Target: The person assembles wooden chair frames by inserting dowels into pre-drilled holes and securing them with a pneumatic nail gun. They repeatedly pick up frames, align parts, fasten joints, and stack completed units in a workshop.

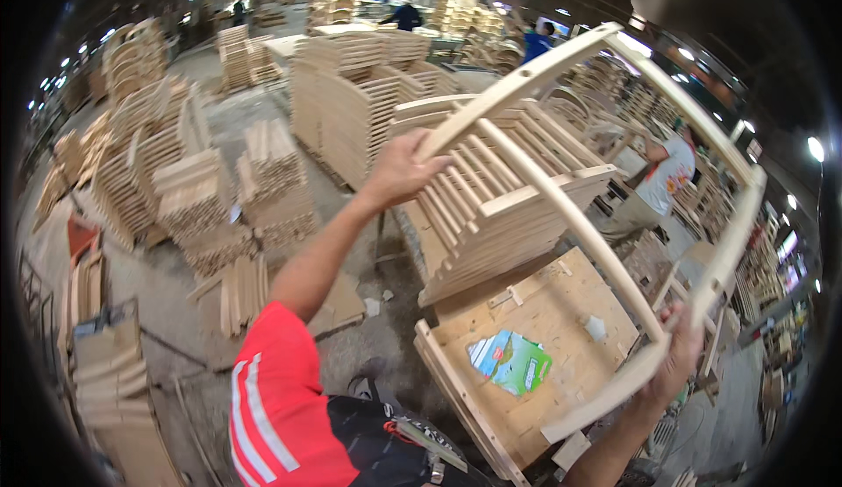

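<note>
Lower centre of the frame, nearest to us: a red sleeve with white stripes [272, 408], and just right of it a shallow plywood tray [561, 312] sitting low in the middle, tilted in the picture. Lying flat in that tray is a crumpled green-and-blue packet [511, 360], roughly rectangular, with a small pale scrap near it toward the right.

Up over the tray, held in the air, is the pale wooden frame [570, 215]: two long curved rails joined by cross pieces, open in the middle. Its long axis runs diagonally, from the lower right of the frame up toward the upper centre, far end pointing away and up.

The right hand [677, 360], lower right, is clenched around the near end of the frame where the rails meet. The left hand [402, 171], centre of the picture, arm stretched out, grasps the left rail with fingers wrapped over it.

Beyond, behind the frame, a stack of slatted wooden panels [491, 198]. Further left, piles of cut wooden pieces [193, 198] on the concrete floor. At the right, a person in a white shirt [667, 176]; along the top, more stacks, people in blue, ceiling lamps.
</note>
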